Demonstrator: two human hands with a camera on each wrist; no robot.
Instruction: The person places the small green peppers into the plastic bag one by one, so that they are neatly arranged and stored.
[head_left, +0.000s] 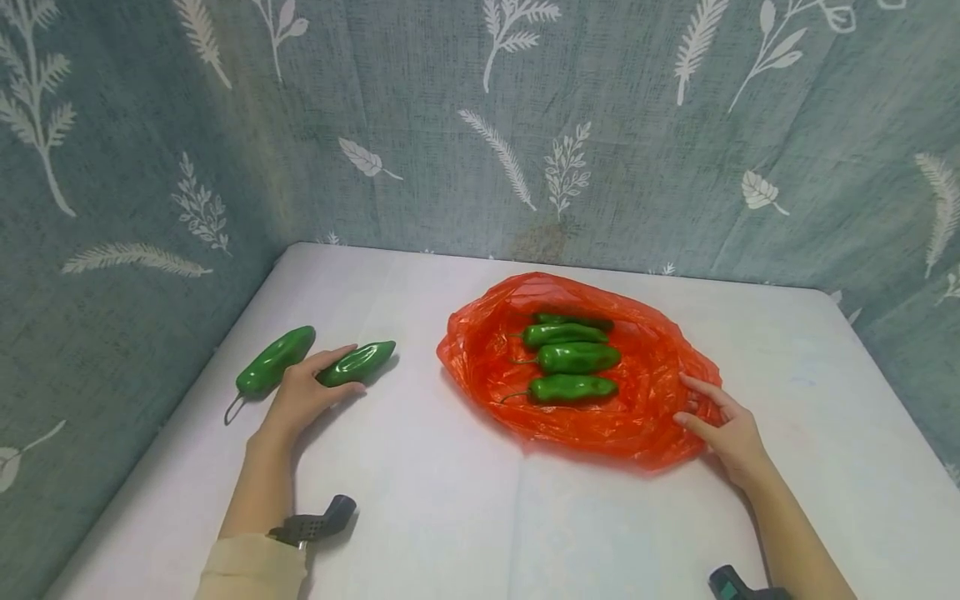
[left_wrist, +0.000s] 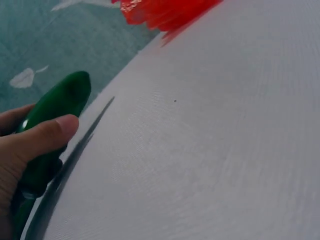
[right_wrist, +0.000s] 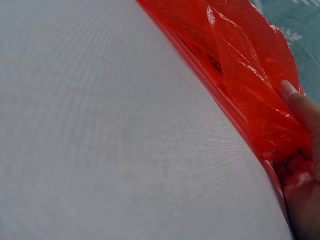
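Note:
My left hand [head_left: 318, 385] holds a glossy green pepper [head_left: 362, 363] between thumb and fingers, its tip pointing right. In the left wrist view the thumb lies across this pepper [left_wrist: 75, 95], close over the white table. A second, larger green pepper [head_left: 276, 362] with a curved stem lies just left of that hand. On the right, my right hand [head_left: 731, 433] pinches the edge of a red plastic bag [head_left: 480, 367]. Its thumb presses on the crinkled red film [right_wrist: 250, 75], with other fingers behind the film. Several green peppers [head_left: 573, 358] lie in a column inside the spread bag.
The white table [head_left: 450, 517] ends at grey-green leaf-patterned cloth [head_left: 420, 125] behind and on the left. A dark wrist camera [head_left: 318, 525] is strapped to the left forearm, and another [head_left: 738, 583] sits by the right forearm.

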